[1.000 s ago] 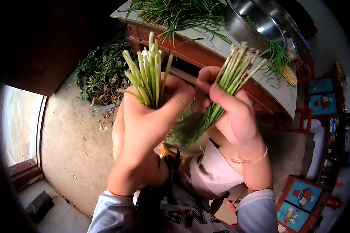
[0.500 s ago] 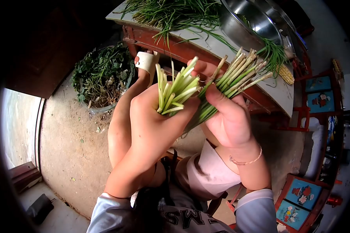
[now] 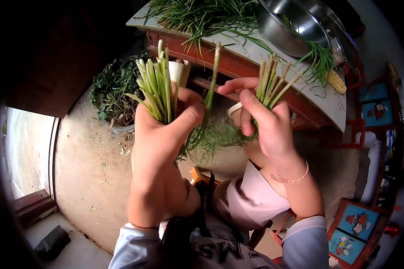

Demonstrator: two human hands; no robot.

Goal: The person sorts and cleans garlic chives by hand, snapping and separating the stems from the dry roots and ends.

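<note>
My left hand (image 3: 164,121) is closed around a bundle of garlic chives (image 3: 155,87) with pale, clean stalk ends pointing up. Its thumb and forefinger also pinch one single chive stalk (image 3: 213,74) with a browner tip. A smaller bunch of chives with dry brownish ends (image 3: 271,80) stands in my right hand (image 3: 269,121), gripped by the thumb and palm, with the forefinger stretched toward the left hand. The two hands are apart. Green leaves (image 3: 215,136) hang below and between them, blurred by motion.
A table (image 3: 336,105) at the top carries a heap of chives (image 3: 202,18), a steel basin (image 3: 294,27) and a corn cob (image 3: 336,83). On the floor at the left sits a basin of leafy greens (image 3: 114,94). Painted blue panels (image 3: 357,219) are at the right.
My hands have moved apart, the left one leftward. A single stalk has come out of the right bunch and is now between the left thumb and forefinger. The right bunch looks thinner.
</note>
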